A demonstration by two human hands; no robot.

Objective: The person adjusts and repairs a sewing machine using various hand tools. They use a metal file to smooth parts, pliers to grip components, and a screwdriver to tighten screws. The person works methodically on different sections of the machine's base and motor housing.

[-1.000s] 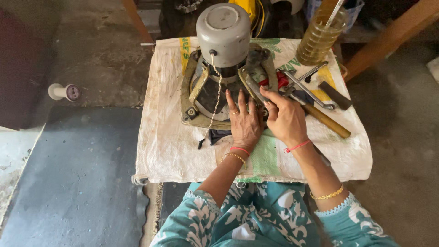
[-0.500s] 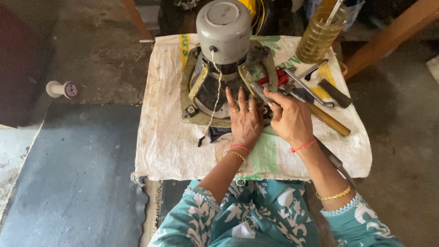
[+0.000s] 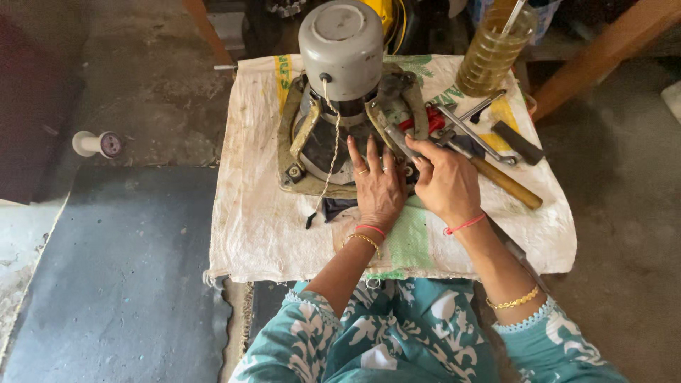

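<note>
The motor (image 3: 340,92) stands upright at 12 o'clock on the sack-covered surface (image 3: 262,227), its grey cap on top and a thin cord (image 3: 328,152) hanging down its front. The left hand (image 3: 378,186) lies flat, fingers spread, against the motor's base at its 5 o'clock. The right hand (image 3: 445,181), just beside it, pinches a metal strip (image 3: 386,131) on the frame. A hammer (image 3: 496,177) lies at 3 o'clock; a jar (image 3: 493,53) stands at 1 o'clock.
</note>
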